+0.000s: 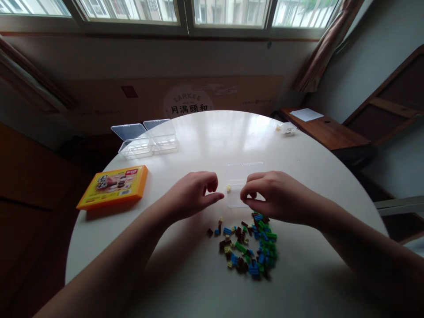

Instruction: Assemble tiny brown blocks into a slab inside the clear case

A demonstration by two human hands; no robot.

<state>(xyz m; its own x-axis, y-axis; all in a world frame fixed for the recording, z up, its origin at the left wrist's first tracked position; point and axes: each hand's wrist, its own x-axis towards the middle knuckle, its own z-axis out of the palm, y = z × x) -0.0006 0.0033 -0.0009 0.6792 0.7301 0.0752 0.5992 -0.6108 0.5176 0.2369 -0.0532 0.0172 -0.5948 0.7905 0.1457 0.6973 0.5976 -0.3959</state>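
Note:
My left hand (195,194) hovers left of a clear plastic box (236,202), thumb and fingers apart, nothing between them. Over the box's right side is my right hand (273,194), its thumb and fingertips curled close together; whatever they hold, if anything, is hidden. A few pale yellow bricks (228,188) sit at the box's left side, between the two hands. Nearer to me lies a loose pile of small building bricks (241,248) in blue, green, brown and pale yellow, with the green ones (270,247) mostly on its right.
Two open clear plastic cases (164,142) stand at the back left of the round white table (205,145). An orange-yellow game box (115,186) lies at the left edge. At the back right rests a small clear bag (287,129). Beyond it is a brown wooden desk (334,134) with paper.

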